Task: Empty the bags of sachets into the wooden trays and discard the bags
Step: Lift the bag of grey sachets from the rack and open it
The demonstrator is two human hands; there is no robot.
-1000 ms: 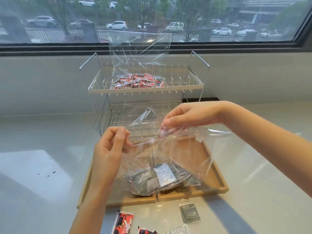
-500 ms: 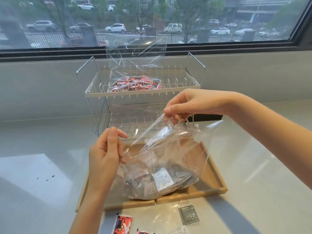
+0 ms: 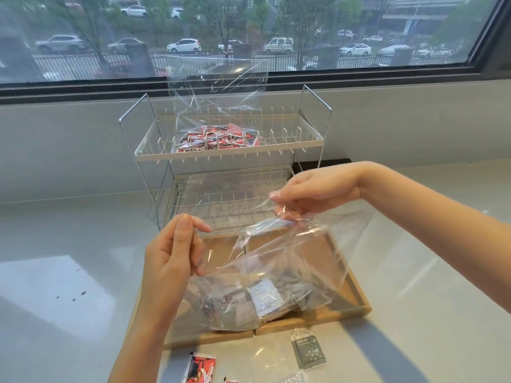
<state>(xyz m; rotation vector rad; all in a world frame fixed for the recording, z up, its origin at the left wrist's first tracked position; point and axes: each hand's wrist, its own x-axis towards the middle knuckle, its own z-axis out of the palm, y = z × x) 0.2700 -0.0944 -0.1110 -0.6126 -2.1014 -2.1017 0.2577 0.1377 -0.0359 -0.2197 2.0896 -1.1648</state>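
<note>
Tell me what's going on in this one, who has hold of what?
A person is working a clear bag of grey sachets open over the wooden trays. The left hand pinches the near side of the bag's mouth and the right hand pinches the far side, pulling it apart. The sachets are inside the bag, none tipped out yet. A second bag of red sachets sits on the wire rack's top shelf, and a few loose sachets lie on the counter.
</note>
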